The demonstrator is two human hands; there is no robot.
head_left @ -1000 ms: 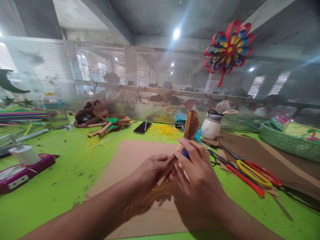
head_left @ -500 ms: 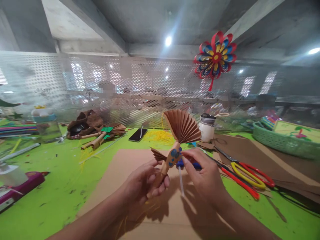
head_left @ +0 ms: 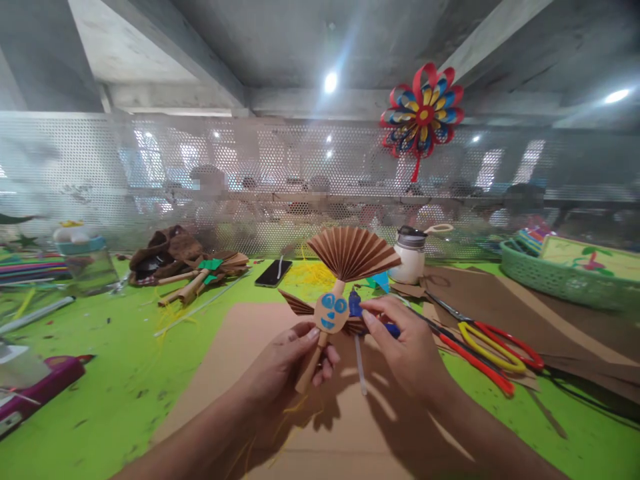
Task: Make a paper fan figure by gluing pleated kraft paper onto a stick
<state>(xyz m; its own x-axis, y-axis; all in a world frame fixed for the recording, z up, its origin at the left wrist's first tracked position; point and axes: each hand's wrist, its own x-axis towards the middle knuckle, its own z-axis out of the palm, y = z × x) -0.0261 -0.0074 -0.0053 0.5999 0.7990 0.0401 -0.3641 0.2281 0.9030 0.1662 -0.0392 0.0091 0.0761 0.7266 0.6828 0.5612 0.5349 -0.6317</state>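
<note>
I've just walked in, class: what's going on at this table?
Someone is working on a craft figure. Their left hand grips its rolled brown tube, below a round face with blue features and a pleated fan on top. The right hand is at a smaller pleated piece beside the face. A cardboard sheet lies underneath.

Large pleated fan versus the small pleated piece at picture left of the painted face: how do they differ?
Size: the large fan is much bigger than the small pleated piece.
Spread: the fan shows a broad arc, the small piece a narrow wedge.
Place: the fan stands above the painted face; the small piece juts out beside it.
Both are brown and pleated.
</note>
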